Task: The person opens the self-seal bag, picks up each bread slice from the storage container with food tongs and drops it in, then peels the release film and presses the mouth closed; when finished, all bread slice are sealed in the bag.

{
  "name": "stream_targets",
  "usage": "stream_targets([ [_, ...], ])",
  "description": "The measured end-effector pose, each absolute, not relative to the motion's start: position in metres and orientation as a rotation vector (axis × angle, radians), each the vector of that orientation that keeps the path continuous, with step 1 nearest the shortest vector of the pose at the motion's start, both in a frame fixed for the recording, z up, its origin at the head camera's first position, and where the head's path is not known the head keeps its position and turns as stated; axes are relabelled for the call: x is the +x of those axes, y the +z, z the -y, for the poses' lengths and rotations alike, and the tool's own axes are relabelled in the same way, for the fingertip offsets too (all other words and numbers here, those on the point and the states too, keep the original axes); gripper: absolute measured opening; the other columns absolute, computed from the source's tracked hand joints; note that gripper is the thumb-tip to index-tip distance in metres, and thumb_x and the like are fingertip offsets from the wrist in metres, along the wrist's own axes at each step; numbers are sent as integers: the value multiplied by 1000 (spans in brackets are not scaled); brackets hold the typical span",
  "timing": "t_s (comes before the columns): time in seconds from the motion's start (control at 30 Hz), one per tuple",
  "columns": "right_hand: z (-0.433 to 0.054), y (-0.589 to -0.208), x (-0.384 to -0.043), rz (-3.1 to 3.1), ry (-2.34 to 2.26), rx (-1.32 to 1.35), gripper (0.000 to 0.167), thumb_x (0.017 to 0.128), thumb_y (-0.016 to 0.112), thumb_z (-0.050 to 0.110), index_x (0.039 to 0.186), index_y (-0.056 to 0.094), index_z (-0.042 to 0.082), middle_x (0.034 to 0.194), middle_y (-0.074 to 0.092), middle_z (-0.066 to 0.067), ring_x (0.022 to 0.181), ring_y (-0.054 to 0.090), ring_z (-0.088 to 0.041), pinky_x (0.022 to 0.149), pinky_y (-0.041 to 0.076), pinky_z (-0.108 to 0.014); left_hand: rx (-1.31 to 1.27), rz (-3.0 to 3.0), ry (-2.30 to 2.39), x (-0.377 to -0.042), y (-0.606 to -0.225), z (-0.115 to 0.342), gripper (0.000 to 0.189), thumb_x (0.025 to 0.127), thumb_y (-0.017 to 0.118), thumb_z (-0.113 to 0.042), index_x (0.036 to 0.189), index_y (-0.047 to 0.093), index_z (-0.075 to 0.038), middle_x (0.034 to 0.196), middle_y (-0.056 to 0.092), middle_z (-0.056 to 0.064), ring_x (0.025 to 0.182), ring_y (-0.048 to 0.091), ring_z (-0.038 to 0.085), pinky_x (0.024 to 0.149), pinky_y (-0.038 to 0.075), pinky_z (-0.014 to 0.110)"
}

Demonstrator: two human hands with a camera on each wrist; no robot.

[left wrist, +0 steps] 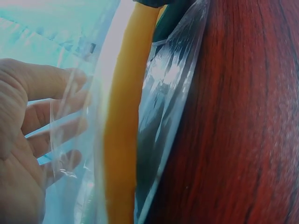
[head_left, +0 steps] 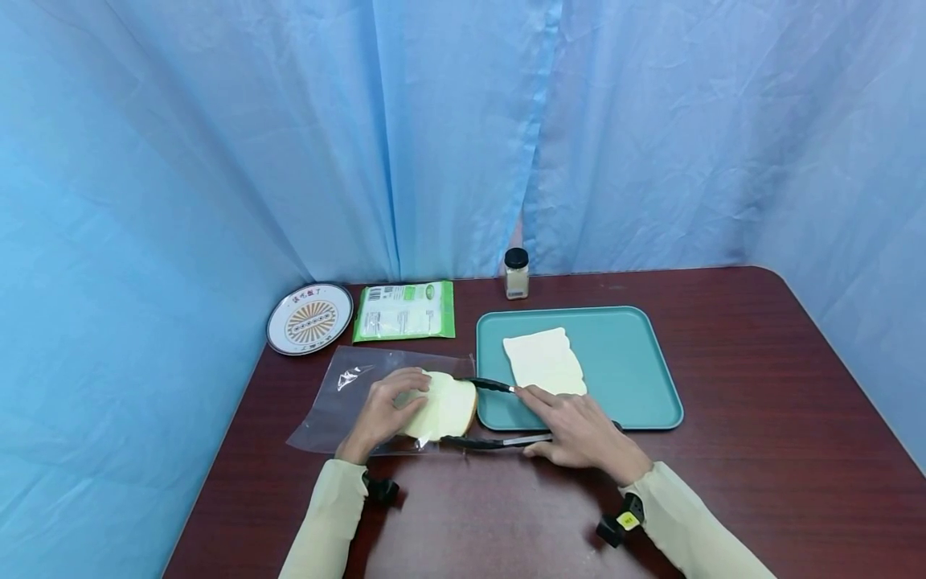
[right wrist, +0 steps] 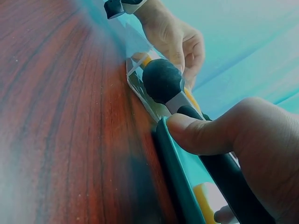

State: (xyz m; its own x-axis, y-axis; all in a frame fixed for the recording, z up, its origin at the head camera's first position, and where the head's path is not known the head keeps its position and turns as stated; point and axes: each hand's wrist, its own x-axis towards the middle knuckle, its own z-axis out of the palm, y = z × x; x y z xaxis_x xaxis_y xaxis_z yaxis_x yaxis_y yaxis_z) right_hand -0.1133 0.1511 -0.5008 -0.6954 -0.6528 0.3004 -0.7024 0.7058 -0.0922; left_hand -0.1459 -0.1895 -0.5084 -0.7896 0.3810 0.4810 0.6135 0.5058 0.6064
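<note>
A slice of bread [head_left: 453, 408] lies partly inside a clear plastic bag [head_left: 340, 394], left of the tray. My left hand [head_left: 394, 400] rests over the bag and the slice. In the left wrist view its fingers [left wrist: 56, 137] are spread and loosely bent against the film, beside the slice's brown crust [left wrist: 124, 121]. With my right hand [head_left: 575, 425] I hold black-handled tongs [head_left: 524, 439], whose dark tips lie along two opposite edges of the slice. My right thumb [right wrist: 196, 133] presses on one arm of the tongs.
A teal tray [head_left: 629, 370] bears a second bread slice [head_left: 546, 362]. Behind it stands a black-lidded jar [head_left: 517, 275]. A green and white packet [head_left: 405, 312] and a patterned plate [head_left: 309, 319] lie at the back left. Blue curtains [head_left: 463, 137] hang behind the table.
</note>
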Motion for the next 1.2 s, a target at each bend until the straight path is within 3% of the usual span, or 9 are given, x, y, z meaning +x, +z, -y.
stream_targets([
  [0.6,-140,-502,-117,2649,317,1102,84,80,75,60,145,53,11,134,67,-8,84,74,-22,64,60,-37,-872,2385,-1172,-145,-509,191,20,75,79,10,94,77,2,100,77,15,108,70,38,99,55,46],
  [0.87,-136,-503,-117,2662,345,1105,86,79,75,61,146,52,12,136,66,-7,84,74,-21,64,60,-36,-834,2367,-1219,-144,-510,189,19,76,79,9,93,78,1,100,78,17,107,70,40,96,55,52],
  [1.2,-133,-504,-119,2655,348,1132,86,80,73,64,147,51,14,138,65,-6,74,71,-17,62,58,-35,-862,2337,-1226,-139,-499,183,18,70,75,22,86,73,13,96,74,29,101,68,50,93,53,58],
])
